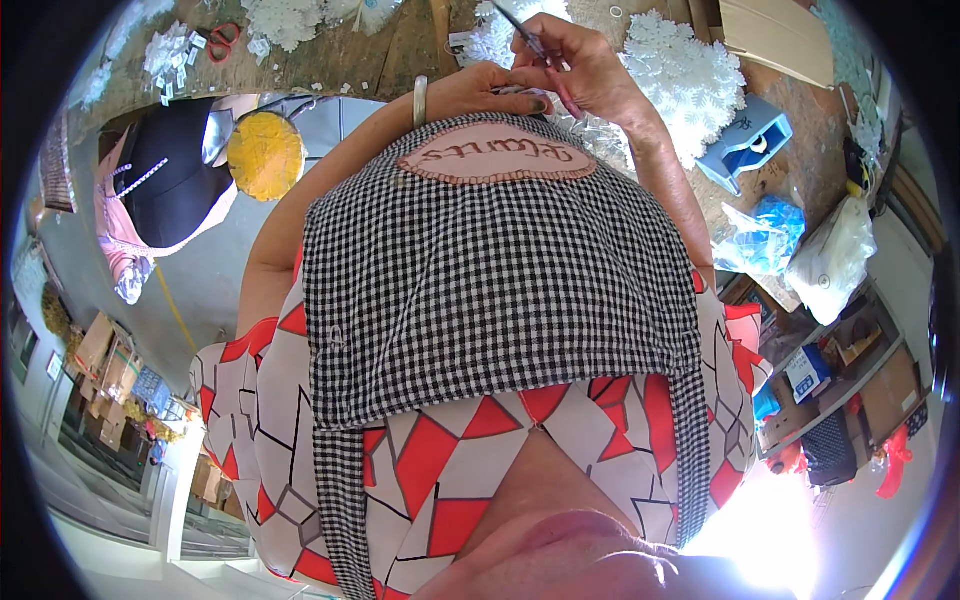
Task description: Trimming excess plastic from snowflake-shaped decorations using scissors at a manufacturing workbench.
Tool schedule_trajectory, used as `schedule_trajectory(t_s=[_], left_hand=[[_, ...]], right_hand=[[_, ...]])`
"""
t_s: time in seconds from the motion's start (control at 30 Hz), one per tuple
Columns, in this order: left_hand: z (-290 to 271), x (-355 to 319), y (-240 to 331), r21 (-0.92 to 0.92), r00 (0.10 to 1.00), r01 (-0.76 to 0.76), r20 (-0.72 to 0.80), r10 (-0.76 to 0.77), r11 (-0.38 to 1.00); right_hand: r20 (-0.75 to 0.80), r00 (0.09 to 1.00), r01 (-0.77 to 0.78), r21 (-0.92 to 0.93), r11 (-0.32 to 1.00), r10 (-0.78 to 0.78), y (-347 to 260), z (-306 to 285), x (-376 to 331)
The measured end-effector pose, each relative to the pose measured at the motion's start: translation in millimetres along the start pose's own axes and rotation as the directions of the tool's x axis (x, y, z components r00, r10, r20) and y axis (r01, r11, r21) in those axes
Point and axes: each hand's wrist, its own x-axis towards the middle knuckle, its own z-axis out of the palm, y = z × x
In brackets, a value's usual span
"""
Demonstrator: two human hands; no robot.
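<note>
My right hand [582, 72] is closed around what looks like a slim pair of scissors [527, 32], its dark pointed blades aimed up and left and a reddish handle end below the fingers. My left hand [487, 92], with a pale bangle at the wrist, meets it at the table's near edge. Its fingers are bent together, and whatever they pinch is too hidden to name. Beyond both hands lies a pile of white snowflake-shaped pieces [500, 42]. A bigger heap of white snowflakes [682, 85] spreads just right of my right hand.
Red-handled scissors [222, 43] and more white snowflakes [283, 22] lie on the wooden table [370, 70] at left. On the right are a blue plastic tape dispenser [745, 145], cardboard [778, 40] and plastic bags [832, 258]. A round yellow stool seat [266, 155] stands left.
</note>
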Motion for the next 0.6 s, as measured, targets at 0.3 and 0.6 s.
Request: schedule_trajectory(t_s=[0.3,0.6], left_hand=[[1,-3,-4,-0.101,1.000,0.003,-0.003,-0.003,0.995],[3,-2,4,-0.107,0.990,-0.128,-0.073,0.121,0.986]], right_hand=[[-0.061,0.998,0.014,0.370,0.929,0.009,-7,-7,1],[-0.241,0.887,0.461,0.508,0.728,-0.394,22,-1,4]])
